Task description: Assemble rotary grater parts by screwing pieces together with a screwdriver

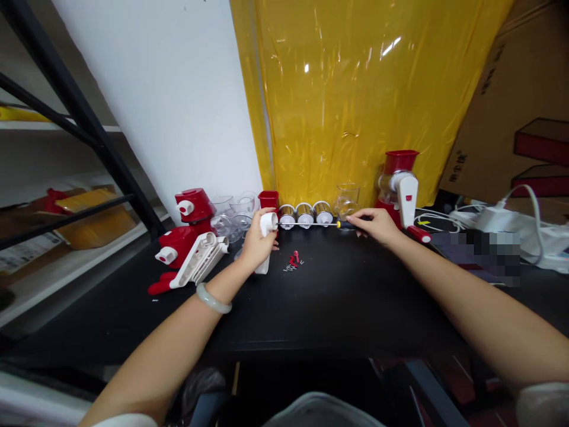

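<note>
My left hand is wrapped round a white plastic crank handle, its round socket end facing right. A long screwdriver runs level from that socket to my right hand, whose fingers pinch its black and yellow grip. The screwdriver's tip is hidden inside the socket. On the table below lie several small screws and small red plastic pieces. Behind the shaft stand three metal grater drums in a row.
At left are red grater bodies and white crank arms, with clear plastic parts behind. A complete rotary grater stands at right, near white cables and a power strip. Yellow plastic sheeting hangs behind the black table.
</note>
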A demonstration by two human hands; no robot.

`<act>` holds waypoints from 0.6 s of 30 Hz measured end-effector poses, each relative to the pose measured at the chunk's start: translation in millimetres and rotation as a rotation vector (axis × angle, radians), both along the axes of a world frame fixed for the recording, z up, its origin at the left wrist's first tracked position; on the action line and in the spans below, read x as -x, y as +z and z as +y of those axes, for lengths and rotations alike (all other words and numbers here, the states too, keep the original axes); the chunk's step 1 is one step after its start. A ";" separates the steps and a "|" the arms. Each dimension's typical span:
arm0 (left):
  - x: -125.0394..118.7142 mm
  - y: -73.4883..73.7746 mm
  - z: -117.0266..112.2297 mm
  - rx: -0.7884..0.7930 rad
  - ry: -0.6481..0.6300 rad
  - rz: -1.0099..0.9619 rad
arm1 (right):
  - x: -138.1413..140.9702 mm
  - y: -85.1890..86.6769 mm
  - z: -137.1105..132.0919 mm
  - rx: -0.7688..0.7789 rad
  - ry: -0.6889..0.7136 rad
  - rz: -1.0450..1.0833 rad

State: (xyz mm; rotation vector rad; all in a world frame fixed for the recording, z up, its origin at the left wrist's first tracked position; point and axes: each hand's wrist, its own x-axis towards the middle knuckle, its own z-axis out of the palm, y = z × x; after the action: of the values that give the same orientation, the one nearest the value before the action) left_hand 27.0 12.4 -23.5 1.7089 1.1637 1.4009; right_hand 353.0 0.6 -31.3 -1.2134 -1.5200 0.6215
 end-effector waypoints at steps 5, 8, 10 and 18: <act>0.2 -7.5 1.7 -0.038 -0.004 0.045 | -0.2 -0.5 0.1 0.005 0.003 -0.017; 1.0 -8.0 2.3 -0.038 0.019 0.050 | -1.0 0.5 -0.4 0.005 -0.004 -0.001; 1.0 -7.1 2.3 -0.037 0.029 0.053 | -1.5 0.6 -0.3 0.006 -0.004 -0.004; 0.5 -6.7 1.3 -0.039 0.031 0.074 | -1.9 -1.4 0.7 0.006 0.015 -0.025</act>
State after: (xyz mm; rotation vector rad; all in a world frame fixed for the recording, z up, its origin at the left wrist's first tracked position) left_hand 26.5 13.7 -30.3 1.7904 1.2147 1.3982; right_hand 354.9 1.2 -32.8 -1.2192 -1.5508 0.6236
